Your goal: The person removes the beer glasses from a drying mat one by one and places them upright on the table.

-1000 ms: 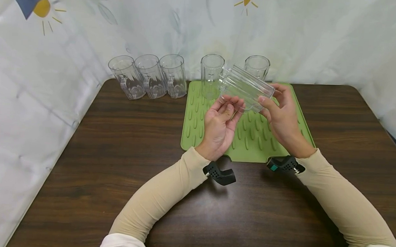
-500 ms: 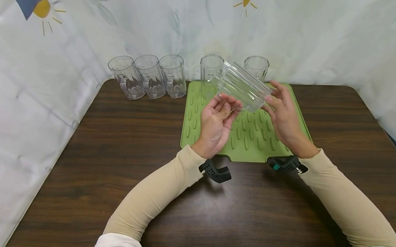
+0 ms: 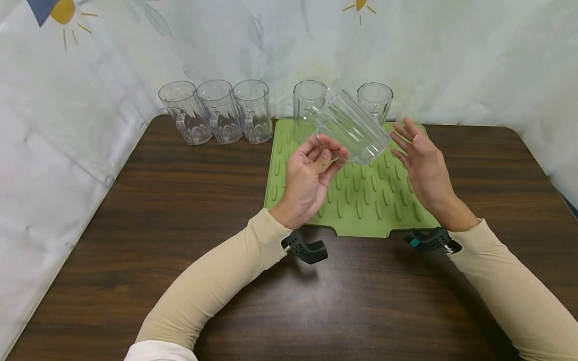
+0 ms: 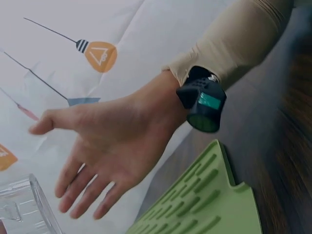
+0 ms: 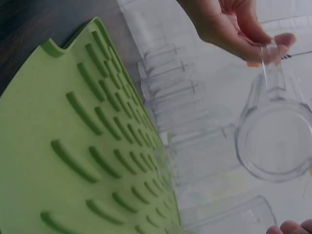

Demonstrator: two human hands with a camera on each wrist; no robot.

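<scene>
Right wrist view shows our left hand (image 5: 222, 29) pinching the handle (image 5: 274, 80) of a clear mug (image 5: 275, 139). From the head, we see it tilted above the green mat (image 3: 364, 224), with our right hand (image 3: 427, 172) just beside it, fingers spread.

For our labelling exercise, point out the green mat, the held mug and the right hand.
Green mat (image 3: 362, 229), head view: bare front tab.
Held mug (image 3: 354, 125), head view: side wall.
Right hand (image 3: 428, 171), head view: middle of hand.
</scene>
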